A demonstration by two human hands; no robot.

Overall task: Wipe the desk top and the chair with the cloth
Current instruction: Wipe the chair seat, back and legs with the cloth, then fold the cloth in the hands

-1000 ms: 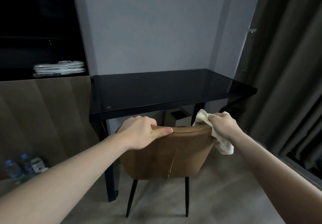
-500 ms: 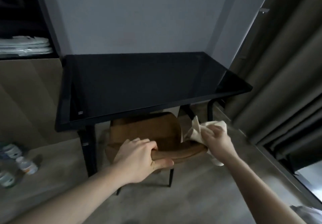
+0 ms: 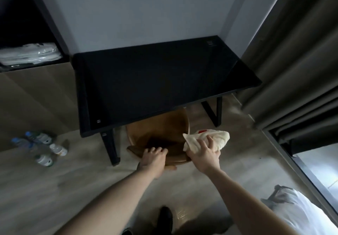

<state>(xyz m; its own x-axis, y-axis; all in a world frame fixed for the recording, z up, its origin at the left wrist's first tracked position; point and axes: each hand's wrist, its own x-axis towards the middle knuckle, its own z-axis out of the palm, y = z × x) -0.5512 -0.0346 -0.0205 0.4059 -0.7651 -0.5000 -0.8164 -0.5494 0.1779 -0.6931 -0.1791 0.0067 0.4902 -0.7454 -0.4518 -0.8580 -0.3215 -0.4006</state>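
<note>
Head view: left hand grips chair back edge; right hand clutches cloth.

Both forearms bare to frame edge, no sleeve, no watch, no ring visible. Left hand and right hand ungloved. Dark shoe at bottom centre, rounded toe, faint sheen. White garment at lower right, whether worn cannot tell.
</note>
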